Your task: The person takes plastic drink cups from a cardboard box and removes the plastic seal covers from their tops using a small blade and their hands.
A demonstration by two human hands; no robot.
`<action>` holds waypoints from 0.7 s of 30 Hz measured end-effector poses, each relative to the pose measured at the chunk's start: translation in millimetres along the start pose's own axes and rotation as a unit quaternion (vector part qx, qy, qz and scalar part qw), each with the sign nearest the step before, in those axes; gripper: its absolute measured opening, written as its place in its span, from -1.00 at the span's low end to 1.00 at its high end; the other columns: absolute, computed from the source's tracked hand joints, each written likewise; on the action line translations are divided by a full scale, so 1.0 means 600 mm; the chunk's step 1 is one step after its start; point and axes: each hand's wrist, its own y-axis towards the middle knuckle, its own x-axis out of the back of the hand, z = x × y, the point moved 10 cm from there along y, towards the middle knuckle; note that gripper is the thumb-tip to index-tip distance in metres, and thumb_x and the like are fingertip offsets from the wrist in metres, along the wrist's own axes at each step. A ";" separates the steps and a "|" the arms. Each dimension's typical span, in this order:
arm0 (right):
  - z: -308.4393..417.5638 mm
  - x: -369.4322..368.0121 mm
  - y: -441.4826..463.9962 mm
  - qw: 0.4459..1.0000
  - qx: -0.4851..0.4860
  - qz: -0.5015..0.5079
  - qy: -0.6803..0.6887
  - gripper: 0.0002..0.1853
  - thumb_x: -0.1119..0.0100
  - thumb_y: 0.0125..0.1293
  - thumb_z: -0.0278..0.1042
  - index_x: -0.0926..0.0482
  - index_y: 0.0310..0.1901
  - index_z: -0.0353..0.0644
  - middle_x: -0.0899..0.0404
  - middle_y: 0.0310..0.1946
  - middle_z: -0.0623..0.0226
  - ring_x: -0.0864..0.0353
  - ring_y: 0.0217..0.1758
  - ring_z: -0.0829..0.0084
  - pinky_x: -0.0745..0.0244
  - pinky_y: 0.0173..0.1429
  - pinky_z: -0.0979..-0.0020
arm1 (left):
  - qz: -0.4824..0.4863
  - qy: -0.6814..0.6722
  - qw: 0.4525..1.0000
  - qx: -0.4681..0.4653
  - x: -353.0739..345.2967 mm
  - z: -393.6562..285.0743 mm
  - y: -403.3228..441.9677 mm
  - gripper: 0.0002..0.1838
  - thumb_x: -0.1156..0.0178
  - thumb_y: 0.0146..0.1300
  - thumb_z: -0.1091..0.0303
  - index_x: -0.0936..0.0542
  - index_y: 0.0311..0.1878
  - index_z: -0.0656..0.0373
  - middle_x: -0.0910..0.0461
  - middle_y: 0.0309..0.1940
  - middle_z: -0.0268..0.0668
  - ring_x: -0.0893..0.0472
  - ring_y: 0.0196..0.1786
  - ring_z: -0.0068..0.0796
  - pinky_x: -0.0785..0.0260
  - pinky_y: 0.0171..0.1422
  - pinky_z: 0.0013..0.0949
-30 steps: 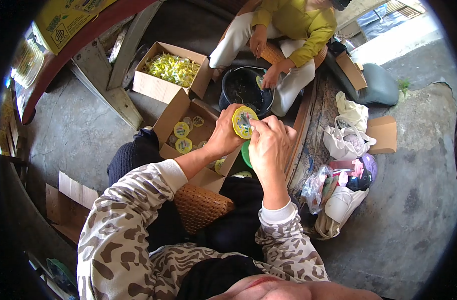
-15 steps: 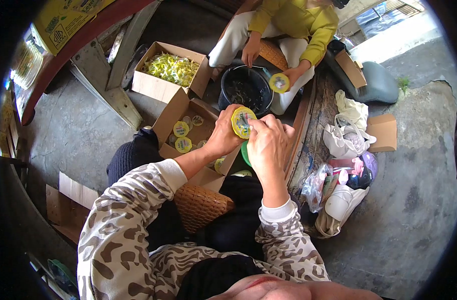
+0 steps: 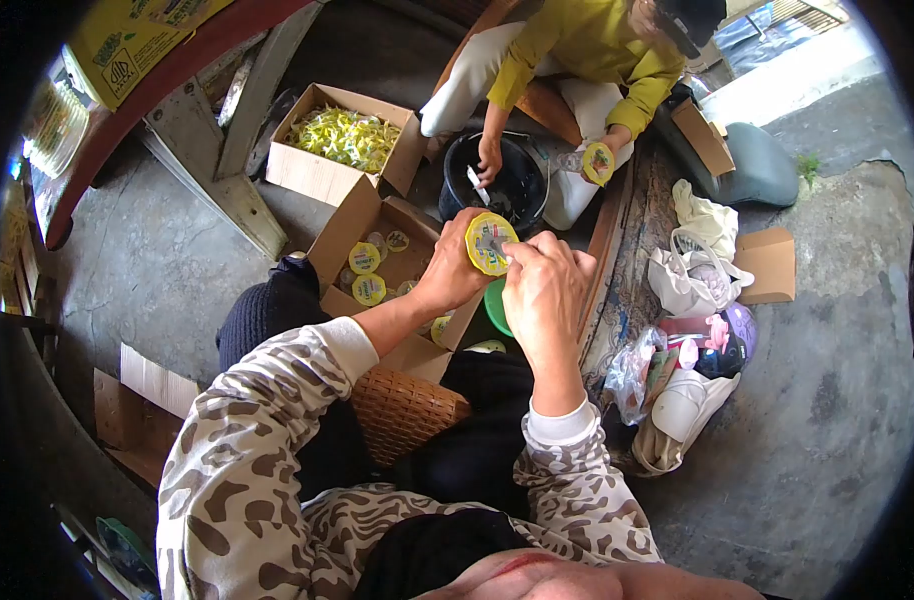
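Note:
My left hand point(image 3: 451, 268) is wrapped round a drinking-water cup point(image 3: 490, 243) with a yellow-rimmed printed lid, its top facing me. At the lid, my right hand point(image 3: 547, 285) has its fingers closed, the fingertips touching or nearly touching the film. Whatever those fingers may grip is hidden. Below my left wrist, an open cardboard box point(image 3: 405, 222) contains several cups like this one, with yellow lids point(image 3: 364, 257). A green round object point(image 3: 498, 306) shows partly under my right hand.
Opposite sits a person in a yellow top point(image 3: 567, 45), holding another yellow-lidded cup point(image 3: 598, 164) and a white tool point(image 3: 477, 184) over a black bucket point(image 3: 461, 205). A carton of yellow strips point(image 3: 345, 140) stands at the left. Bags point(image 3: 695, 275) and a white cap point(image 3: 682, 405) lie at the right.
My hands and the cup have barely moved. Opposite, the person leans further in, one hand lower in the bucket with the white tool showing, and their cup has shifted right and tilted.

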 end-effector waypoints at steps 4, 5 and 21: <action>-0.003 0.003 0.000 1.000 -0.003 0.002 0.006 -0.81 -0.35 0.09 -0.48 -0.79 -0.22 -0.16 -0.59 -0.32 0.29 -0.57 -0.11 0.29 -0.19 0.17 0.19 | -0.003 0.035 0.999 -0.008 0.003 0.007 0.009 -0.28 -0.55 -0.03 0.38 -0.41 0.20 0.22 -0.52 0.08 -0.11 -0.55 0.18 -0.12 -0.39 0.30 -0.19; -0.002 0.004 0.000 1.000 -0.002 0.003 0.007 -0.81 -0.35 0.10 -0.49 -0.79 -0.22 -0.16 -0.59 -0.31 0.29 -0.57 -0.11 0.30 -0.20 0.16 0.19 | -0.005 0.045 0.999 -0.024 0.004 0.004 0.009 -0.26 -0.56 -0.05 0.38 -0.40 0.20 0.21 -0.53 0.06 -0.12 -0.57 0.16 -0.15 -0.40 0.29 -0.20; -0.036 0.029 0.000 0.999 -0.019 -0.001 0.048 -0.88 -0.33 0.20 -0.47 -0.76 -0.22 -0.08 -0.56 -0.32 0.37 -0.56 -0.11 0.35 -0.22 0.11 0.22 | 0.019 -0.083 0.996 0.039 0.009 0.027 0.024 -0.21 -0.62 -0.13 0.39 -0.39 0.18 0.22 -0.56 0.01 -0.14 -0.60 0.11 -0.19 -0.44 0.22 -0.23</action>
